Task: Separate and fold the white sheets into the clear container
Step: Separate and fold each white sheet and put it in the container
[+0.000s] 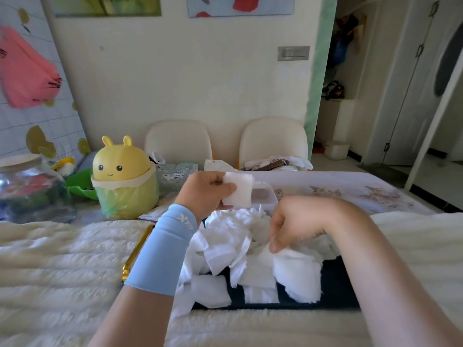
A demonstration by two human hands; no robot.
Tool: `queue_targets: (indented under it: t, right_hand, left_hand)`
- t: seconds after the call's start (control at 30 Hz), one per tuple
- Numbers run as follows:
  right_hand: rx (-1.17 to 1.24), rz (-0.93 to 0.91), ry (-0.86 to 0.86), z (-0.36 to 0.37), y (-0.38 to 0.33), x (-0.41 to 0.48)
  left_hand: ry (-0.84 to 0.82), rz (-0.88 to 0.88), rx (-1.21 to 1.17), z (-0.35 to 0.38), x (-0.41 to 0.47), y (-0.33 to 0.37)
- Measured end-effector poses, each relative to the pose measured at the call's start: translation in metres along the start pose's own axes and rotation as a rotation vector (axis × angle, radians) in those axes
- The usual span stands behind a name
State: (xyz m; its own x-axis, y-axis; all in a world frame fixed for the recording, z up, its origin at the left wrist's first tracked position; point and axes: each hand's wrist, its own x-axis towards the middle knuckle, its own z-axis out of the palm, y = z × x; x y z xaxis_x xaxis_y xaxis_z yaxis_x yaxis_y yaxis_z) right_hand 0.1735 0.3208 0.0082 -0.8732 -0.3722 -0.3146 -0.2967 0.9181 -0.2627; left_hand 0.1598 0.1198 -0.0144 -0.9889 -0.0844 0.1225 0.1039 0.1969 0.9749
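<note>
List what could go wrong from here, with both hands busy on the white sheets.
1. The left hand pinches the folded white square sheet by one edge only, so it may spring open or slip from that grip before it reaches the small clear plastic container.
2. The right hand pinches a loose white sheet at the edge of the crumpled white pile. Tangled neighbours could lift with it, or it might tear.

A yellow rabbit-eared plastic bin [122,169], lined with a pale green bag, stands left of centre. Just left of it sits a green plastic bowl [80,185], and a clear glass jar with a pale lid [27,189] is at the left edge. A grey wall switch plate [293,53] hangs at upper right. A fluffy cream blanket [62,259] fills the lower frame, with a shiny gold bar [136,251] lying on it.
</note>
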Motion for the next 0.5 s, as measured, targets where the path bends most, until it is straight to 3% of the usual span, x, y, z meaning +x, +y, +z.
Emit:
queue_targets:
  t: [0.13,0.3,0.5]
  right_hand:
    - [0.26,-0.123,0.185,-0.005,0.008,0.002]
    - [0.823,-0.24,0.377,-0.002,0.007,0.012]
    - [1.099,-0.288,0.497,0.009,0.001,0.027]
  left_hand:
    - [0.038,-0.011,-0.018,0.003,-0.002,-0.001]
    - [0.141,-0.032,-0.085,0.0,0.0,-0.001]
    - [0.163,-0.069,-0.172,0.0,-0.002,0.001]
